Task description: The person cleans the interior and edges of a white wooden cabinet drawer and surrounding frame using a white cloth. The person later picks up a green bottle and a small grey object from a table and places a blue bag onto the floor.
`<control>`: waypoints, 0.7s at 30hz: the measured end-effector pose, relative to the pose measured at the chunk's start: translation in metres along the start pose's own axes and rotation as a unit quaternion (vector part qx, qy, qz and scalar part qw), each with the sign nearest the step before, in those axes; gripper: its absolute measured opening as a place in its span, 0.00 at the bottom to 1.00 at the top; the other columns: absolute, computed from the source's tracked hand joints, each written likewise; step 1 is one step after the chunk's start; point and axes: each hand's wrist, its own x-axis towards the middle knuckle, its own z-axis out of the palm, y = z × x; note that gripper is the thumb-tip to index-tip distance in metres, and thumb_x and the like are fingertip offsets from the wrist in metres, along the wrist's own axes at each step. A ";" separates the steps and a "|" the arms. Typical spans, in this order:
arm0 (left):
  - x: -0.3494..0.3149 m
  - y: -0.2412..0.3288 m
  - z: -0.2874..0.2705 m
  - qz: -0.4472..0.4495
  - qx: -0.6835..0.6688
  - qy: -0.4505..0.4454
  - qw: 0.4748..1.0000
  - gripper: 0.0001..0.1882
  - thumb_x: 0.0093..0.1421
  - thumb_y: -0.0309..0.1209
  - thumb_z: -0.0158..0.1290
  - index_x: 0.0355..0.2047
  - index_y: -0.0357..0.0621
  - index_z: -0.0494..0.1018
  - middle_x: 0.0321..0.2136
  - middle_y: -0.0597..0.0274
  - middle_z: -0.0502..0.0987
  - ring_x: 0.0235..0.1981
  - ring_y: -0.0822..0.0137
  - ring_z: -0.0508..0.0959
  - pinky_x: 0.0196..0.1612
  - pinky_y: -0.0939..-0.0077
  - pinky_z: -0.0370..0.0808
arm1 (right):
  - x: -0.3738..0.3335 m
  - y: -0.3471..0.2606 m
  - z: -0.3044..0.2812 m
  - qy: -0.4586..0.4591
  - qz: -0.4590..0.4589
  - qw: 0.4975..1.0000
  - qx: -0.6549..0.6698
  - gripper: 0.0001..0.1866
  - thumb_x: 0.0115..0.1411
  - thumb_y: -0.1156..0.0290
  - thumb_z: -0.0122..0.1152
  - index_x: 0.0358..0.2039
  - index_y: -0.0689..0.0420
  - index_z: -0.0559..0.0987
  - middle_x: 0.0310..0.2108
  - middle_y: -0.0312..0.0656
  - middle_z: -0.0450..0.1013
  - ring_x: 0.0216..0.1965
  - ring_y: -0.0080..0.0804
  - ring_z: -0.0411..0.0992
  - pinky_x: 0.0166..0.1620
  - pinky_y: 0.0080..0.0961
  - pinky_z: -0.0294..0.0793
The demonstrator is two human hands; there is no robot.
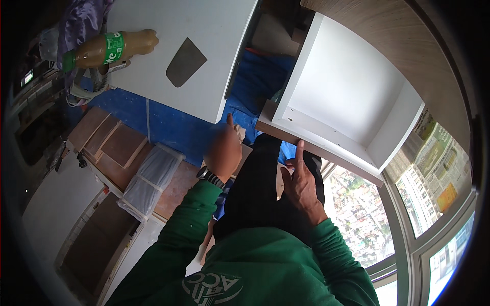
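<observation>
White rectangular drawer with brown wood-grain front (352, 76): ahead-right of the person, beside a brown wood-grain panel (408, 35).
Right hand (303, 191): grip released, index fingertip at the front's edge.
Left hand (223, 153): blurred; grip cannot be told.
Assembly: walls and front judged joined; nothing shows what is left.

Left hand (224, 153) partly blurred, most fingers indistinct
</observation>
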 end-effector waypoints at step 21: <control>-0.034 0.004 -0.033 -0.130 -0.660 -0.287 0.682 0.31 0.71 0.46 0.53 0.66 0.39 0.64 0.53 0.55 0.78 0.53 0.67 0.79 0.52 0.69 0.78 | 0.007 -0.081 -0.016 0.106 -0.061 0.991 -0.046 0.31 0.59 0.79 0.59 0.65 0.61 0.68 0.60 0.56 0.70 0.56 0.52 0.73 0.56 0.43 0.73</control>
